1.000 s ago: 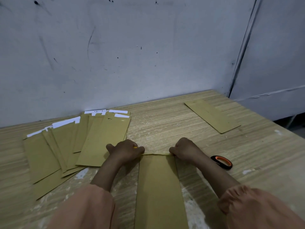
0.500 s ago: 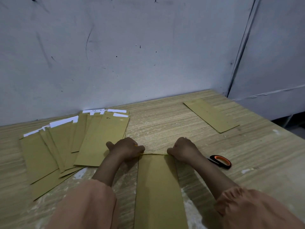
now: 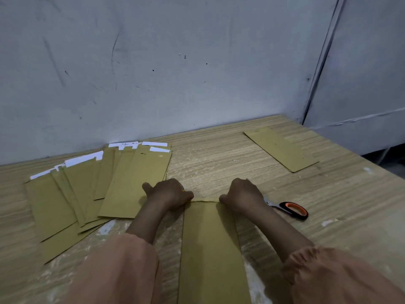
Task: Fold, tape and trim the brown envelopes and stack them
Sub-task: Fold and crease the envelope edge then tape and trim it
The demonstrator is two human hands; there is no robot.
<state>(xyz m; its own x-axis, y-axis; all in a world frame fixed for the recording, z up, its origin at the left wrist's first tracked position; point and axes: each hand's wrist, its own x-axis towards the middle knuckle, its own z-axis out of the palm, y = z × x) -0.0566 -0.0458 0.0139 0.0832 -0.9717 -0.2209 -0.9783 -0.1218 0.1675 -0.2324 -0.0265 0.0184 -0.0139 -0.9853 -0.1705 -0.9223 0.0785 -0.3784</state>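
- Head view: a brown envelope [image 3: 210,249] is seen flat on the wooden table [image 3: 219,163], its long axis running straight away from the person, with the far short edge lying between the two hands.
- The left hand [image 3: 168,195] is curled at the far left corner of that edge, and the right hand [image 3: 242,195] is curled at the far right corner; a narrow flap at the edge appears to be pinched and pressed down by both, though the fingertips are hidden under the knuckles.
- Both hands are set level with each other, so neither is nearer to the fold; the crease is judged to be the step in hand.
- The scissors [image 3: 289,209] are found just beside the right hand, on its outer side.
- A fanned pile of envelopes [image 3: 92,189] is spread to the left, near the left hand.
- A single envelope [image 3: 281,149] is laid well apart at the far right.
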